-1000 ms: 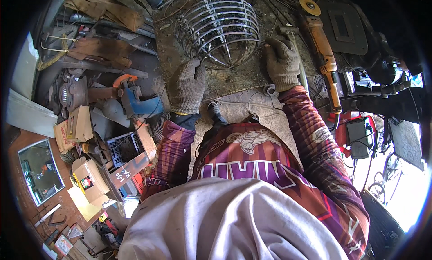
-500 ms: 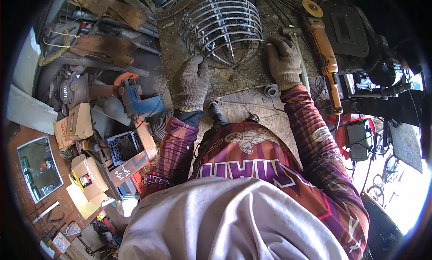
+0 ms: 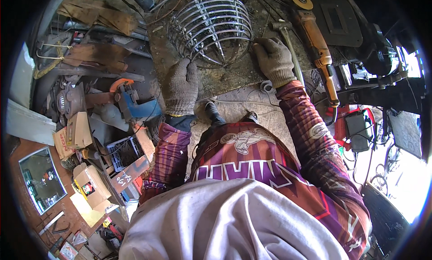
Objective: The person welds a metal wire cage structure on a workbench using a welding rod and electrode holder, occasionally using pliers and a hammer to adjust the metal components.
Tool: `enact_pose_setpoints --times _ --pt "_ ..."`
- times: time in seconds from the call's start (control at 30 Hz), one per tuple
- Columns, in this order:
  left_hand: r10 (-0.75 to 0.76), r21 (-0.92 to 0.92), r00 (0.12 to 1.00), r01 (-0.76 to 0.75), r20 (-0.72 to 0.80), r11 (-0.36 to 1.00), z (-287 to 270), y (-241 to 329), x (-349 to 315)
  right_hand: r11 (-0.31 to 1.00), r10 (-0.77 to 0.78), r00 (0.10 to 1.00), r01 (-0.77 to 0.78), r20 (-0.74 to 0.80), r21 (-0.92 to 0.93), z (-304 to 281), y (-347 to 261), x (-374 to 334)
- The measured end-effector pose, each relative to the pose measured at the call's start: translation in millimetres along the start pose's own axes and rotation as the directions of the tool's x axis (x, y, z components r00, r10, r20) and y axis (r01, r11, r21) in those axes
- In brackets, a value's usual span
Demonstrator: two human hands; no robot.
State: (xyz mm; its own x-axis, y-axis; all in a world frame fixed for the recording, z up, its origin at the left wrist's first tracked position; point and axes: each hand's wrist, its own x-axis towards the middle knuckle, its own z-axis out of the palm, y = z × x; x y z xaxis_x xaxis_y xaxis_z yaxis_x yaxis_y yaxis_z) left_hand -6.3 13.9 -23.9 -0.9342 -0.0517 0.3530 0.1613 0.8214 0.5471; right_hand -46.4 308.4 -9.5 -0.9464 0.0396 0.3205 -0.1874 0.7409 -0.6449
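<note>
A domed cage of curved silver metal bars point(image 3: 215, 28) rests on the dark, worn worktop point(image 3: 236, 75). My left hand point(image 3: 181, 88), in a grey knit glove, is at the near left edge of the cage. Its thumb and fingers are pressed together, and the fingertips meet the rim. On the cage's right side is my right hand point(image 3: 273, 60), gloved the same way. Its fingers are curled close beside the bars, and whatever is inside them is hidden. A hammer point(image 3: 288, 44) with a pale handle lies just right of that hand.
An orange angle grinder point(image 3: 317, 51) with a yellow disc lies at the right, near a dark metal plate point(image 3: 335, 26). On the left are a blue-and-orange clamp-like tool point(image 3: 135, 105), cardboard boxes point(image 3: 92, 186) and a mirror point(image 3: 41, 180). A thin cable point(image 3: 258, 98) loops in front of the worktop.
The whole view has shifted slightly, so the cage and both hands appear farther left. Both hands keep about the same place beside the cage.
</note>
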Motion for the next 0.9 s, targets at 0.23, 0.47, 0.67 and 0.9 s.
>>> enact_pose_setpoints --times 0.23,0.47,0.67,0.9 --pt "-0.066 -0.014 0.998 0.066 0.023 0.998 -1.8 6.8 1.8 0.981 -0.039 0.999 0.037 0.004 0.189 -10.7 9.6 -1.5" --pt "-0.105 -0.003 0.994 0.105 -0.014 0.994 6.7 -21.1 -7.9 0.407 0.393 0.920 -0.164 -0.010 0.899 -52.2 -13.6 -54.3" --pt "0.000 0.003 0.990 0.000 -0.138 1.000 7.9 -12.8 -4.7 0.628 0.330 0.939 -0.292 0.093 0.721 -53.1 -4.0 -82.5" --pt "0.038 0.016 0.980 -0.036 -0.194 0.999 7.6 -9.0 -4.1 0.923 0.101 0.992 -0.122 0.077 0.365 -52.3 -28.2 -35.5"
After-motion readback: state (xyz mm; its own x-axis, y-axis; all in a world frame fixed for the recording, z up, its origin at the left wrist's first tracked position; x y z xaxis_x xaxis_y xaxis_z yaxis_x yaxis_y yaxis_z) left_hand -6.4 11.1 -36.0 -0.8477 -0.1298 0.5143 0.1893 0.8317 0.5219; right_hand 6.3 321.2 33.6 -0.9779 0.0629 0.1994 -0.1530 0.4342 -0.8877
